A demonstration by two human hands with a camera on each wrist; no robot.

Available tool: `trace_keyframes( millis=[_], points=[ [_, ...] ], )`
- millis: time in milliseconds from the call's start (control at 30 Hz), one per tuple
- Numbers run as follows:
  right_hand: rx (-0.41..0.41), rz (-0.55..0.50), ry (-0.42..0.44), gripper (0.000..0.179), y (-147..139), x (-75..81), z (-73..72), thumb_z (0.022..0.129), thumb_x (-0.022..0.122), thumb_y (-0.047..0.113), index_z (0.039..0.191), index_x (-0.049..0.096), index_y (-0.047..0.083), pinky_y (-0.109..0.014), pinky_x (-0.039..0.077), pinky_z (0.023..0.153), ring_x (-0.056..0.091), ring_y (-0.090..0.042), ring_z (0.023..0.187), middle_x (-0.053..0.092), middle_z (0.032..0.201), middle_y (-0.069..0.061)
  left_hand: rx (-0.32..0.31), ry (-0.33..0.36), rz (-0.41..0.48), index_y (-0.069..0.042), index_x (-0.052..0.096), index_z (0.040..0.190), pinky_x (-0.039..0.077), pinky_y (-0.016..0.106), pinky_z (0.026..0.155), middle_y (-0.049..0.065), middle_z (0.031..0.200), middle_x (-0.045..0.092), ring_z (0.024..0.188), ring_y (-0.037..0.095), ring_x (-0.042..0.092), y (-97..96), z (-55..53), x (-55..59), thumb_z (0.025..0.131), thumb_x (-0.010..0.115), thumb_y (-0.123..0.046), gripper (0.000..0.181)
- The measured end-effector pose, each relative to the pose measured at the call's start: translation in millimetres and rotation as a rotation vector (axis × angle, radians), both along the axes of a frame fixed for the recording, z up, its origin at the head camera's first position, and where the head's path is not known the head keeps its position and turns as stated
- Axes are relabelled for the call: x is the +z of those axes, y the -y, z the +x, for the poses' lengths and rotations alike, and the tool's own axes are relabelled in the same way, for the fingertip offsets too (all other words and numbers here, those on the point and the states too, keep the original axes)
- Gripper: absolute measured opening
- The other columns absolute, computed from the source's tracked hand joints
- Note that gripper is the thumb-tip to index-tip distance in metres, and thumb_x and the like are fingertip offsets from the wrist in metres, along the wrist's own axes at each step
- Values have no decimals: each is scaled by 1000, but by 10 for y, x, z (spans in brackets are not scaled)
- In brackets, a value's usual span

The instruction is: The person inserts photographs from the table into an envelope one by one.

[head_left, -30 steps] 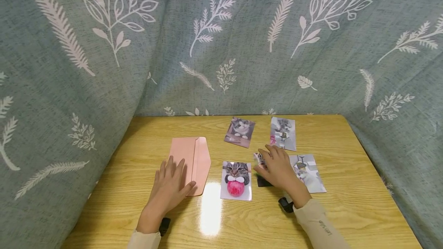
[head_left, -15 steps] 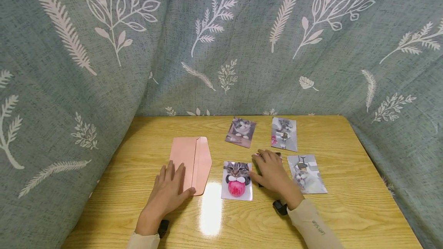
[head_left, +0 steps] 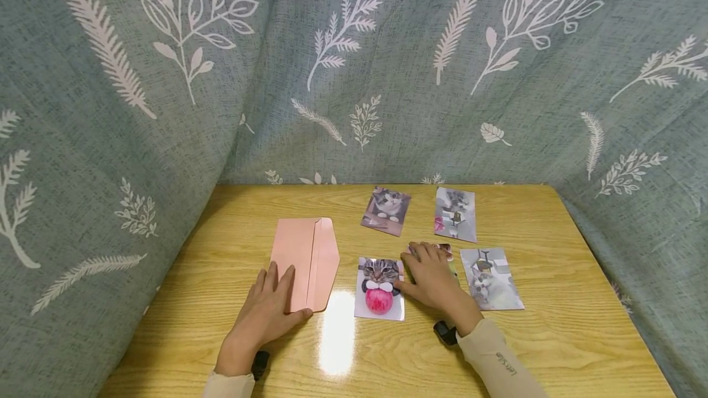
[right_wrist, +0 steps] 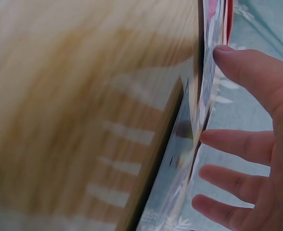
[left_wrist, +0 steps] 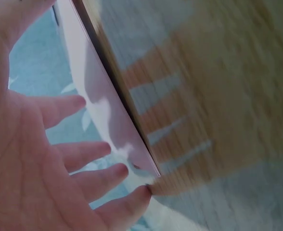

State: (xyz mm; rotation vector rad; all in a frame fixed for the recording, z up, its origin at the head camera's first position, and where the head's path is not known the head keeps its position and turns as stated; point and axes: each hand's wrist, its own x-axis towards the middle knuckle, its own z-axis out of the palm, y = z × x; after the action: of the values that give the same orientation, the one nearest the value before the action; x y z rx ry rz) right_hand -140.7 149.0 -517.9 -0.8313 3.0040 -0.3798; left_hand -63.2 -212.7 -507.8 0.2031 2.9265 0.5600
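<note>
My left hand (head_left: 265, 309) lies with spread fingers over the lower left of a pink envelope (head_left: 295, 241), its flap unfolded to the right. The left wrist view has the envelope (left_wrist: 103, 91) edge-on beside the extended fingers. My right hand (head_left: 437, 287) covers most of a cat photo print (head_left: 453, 261); only its upper and right edges show. Those fingers are extended and lightly bent, fingertips right at the print. Its thumb (right_wrist: 225, 53) reaches the right side of another print, a tabby cat with a pink ball (head_left: 378, 300).
Two cat prints lie farther back, a brownish one (head_left: 386, 210) and a grey one (head_left: 456, 214). Another print (head_left: 491, 278) lies right of my right hand. The wooden table (head_left: 558, 336) ends at a leaf-patterned cloth (head_left: 409, 152) at the back and sides.
My right hand has moved left, its thumb now over the pink-ball print's edge, uncovering the print to its right. My left hand has drawn back slightly toward me on the envelope.
</note>
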Motion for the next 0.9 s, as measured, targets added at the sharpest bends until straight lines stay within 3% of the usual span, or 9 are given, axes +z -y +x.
trace_keyframes(
  millis=[400, 600, 900],
  points=[
    [15, 11, -27, 59, 11, -9, -1, 86, 77, 49, 125, 64, 7, -65, 32, 106, 43, -45, 129, 52, 138, -22, 5, 27, 14, -4, 31, 157, 19, 68, 111, 35, 158, 15, 143, 57, 14, -7, 9, 6, 87, 71, -57, 97],
    [-7, -47, -14, 55, 15, -19, -5, 85, 80, 42, 124, 62, 7, -64, 32, 106, 44, -44, 129, 52, 137, -22, 5, 28, 14, -4, 31, 157, 18, 69, 110, 35, 158, 15, 143, 57, 14, -11, 14, -7, 87, 71, -57, 96],
    [-1, -189, -59, 27, 31, -72, -16, 87, 80, 19, 105, 62, 9, -54, 45, 95, 55, -39, 113, 61, 118, -17, 4, 58, 7, -5, 30, 157, 17, 69, 111, 35, 159, 14, 143, 56, 12, -14, 25, 4, 87, 69, -60, 97]
  ],
)
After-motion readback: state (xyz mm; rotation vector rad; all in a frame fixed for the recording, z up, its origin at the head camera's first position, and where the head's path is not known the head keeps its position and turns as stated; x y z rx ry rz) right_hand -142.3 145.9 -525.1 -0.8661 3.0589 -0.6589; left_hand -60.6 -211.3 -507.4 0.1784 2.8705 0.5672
